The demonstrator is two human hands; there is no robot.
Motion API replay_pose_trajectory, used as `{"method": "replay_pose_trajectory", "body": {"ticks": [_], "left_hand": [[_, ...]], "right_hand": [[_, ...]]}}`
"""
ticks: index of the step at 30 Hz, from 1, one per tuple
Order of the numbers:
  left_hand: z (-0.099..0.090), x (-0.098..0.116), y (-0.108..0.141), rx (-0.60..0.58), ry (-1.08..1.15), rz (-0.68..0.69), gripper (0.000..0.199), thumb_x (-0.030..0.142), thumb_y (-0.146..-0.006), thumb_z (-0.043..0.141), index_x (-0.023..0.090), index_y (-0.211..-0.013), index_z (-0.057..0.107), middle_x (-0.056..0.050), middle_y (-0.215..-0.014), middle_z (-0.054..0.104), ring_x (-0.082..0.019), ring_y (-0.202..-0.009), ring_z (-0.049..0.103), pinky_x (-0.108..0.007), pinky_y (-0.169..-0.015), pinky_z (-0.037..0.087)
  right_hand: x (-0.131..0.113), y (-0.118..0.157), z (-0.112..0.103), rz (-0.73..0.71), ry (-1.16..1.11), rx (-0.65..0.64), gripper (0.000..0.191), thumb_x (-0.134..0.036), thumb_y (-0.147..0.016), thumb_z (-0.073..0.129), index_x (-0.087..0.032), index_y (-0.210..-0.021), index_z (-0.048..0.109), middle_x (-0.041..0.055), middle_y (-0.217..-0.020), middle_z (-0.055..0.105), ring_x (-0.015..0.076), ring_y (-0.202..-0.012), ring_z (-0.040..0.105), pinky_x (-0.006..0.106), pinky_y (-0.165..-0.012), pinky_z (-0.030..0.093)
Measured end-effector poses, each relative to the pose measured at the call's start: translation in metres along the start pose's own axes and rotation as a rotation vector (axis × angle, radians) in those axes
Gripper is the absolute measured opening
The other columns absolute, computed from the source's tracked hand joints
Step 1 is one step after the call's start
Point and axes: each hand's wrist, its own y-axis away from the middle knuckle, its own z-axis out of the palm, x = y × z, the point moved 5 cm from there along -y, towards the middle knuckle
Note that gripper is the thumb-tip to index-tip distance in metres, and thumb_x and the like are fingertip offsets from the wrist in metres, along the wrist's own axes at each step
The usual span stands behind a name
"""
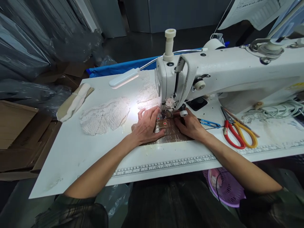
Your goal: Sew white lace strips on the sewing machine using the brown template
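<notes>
White lace fabric [147, 95] lies under the lamp and reaches the needle area of the sewing machine [163, 76]. My left hand [148, 125] rests with fingers spread, its fingertips on the near edge of the lace. Below it is a shiny brown plate [171, 136] with small red marks, flat on the machine bed. On the other side of the presser foot [167, 114], my right hand [188, 123] is at the plate's right part, thumb and fingers bent close together. Whatever its fingertips pinch, if anything, is hidden. Blue thread snips [210, 123] lie beside that hand.
Another lace piece [105, 115] lies on the white table [71, 152] at left, near a rolled white band [79, 98]. A lit lamp [124, 78] hangs over the table. Red and yellow scissors [239, 134] are at right. A purple basket [228, 190] stands below.
</notes>
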Motion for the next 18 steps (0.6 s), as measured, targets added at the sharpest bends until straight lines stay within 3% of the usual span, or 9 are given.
{"method": "replay_pose_trajectory", "body": {"ticks": [3,7,10,14,16,18], "left_hand": [[0.000,-0.005,-0.009,-0.026,0.050,0.042,0.091,0.047,-0.090,0.056,0.008,-0.154,0.006,-0.021,-0.129,0.059,-0.034,-0.120,0.057,-0.062,-0.114,0.027],[0.000,-0.010,-0.020,-0.196,0.033,0.092,0.083,0.055,-0.095,0.049,0.008,-0.154,0.013,-0.020,-0.131,0.060,-0.034,-0.125,0.056,-0.057,-0.114,0.028],[-0.002,-0.005,-0.017,-0.280,-0.089,-0.022,0.083,0.063,-0.097,0.043,0.005,-0.153,0.023,-0.023,-0.137,0.056,-0.035,-0.128,0.052,-0.051,-0.109,0.033],[-0.009,0.008,-0.004,-0.291,-0.330,-0.285,0.092,0.073,-0.094,0.041,0.005,-0.154,0.026,-0.026,-0.150,0.045,-0.039,-0.126,0.049,-0.047,-0.092,0.041],[-0.014,0.011,-0.002,-0.289,-0.394,-0.322,0.086,0.072,-0.094,0.041,0.010,-0.153,0.033,-0.023,-0.147,0.050,-0.037,-0.116,0.054,-0.045,-0.088,0.040],[-0.021,0.006,-0.005,-0.242,-0.406,-0.292,0.069,0.067,-0.097,0.040,0.014,-0.141,0.050,-0.018,-0.135,0.061,-0.033,-0.103,0.058,-0.044,-0.086,0.040]], "right_hand": [[0.001,0.000,0.000,-0.009,0.012,-0.001,0.022,-0.025,-0.092,0.048,-0.017,-0.102,0.065,0.0153,-0.113,0.064,0.0289,-0.096,0.064,0.043,-0.083,0.054],[-0.001,0.001,-0.001,-0.027,0.016,0.001,0.022,-0.026,-0.092,0.048,-0.017,-0.103,0.065,0.0145,-0.112,0.064,0.0289,-0.096,0.064,0.043,-0.082,0.054],[-0.001,0.002,-0.001,-0.038,0.011,0.009,0.021,-0.026,-0.092,0.048,-0.018,-0.101,0.065,0.0133,-0.112,0.064,0.0277,-0.096,0.064,0.042,-0.083,0.054],[0.001,0.003,0.001,-0.048,0.026,0.009,0.021,-0.026,-0.092,0.048,-0.019,-0.101,0.065,0.0128,-0.112,0.064,0.0275,-0.095,0.063,0.043,-0.084,0.053],[0.001,0.004,0.001,-0.053,0.023,0.009,0.022,-0.026,-0.092,0.049,-0.019,-0.103,0.066,0.0131,-0.113,0.064,0.0279,-0.095,0.063,0.044,-0.084,0.053],[0.002,0.004,0.001,-0.058,0.018,0.009,0.023,-0.026,-0.092,0.049,-0.019,-0.105,0.066,0.0130,-0.113,0.064,0.0283,-0.097,0.063,0.044,-0.085,0.053]]}}
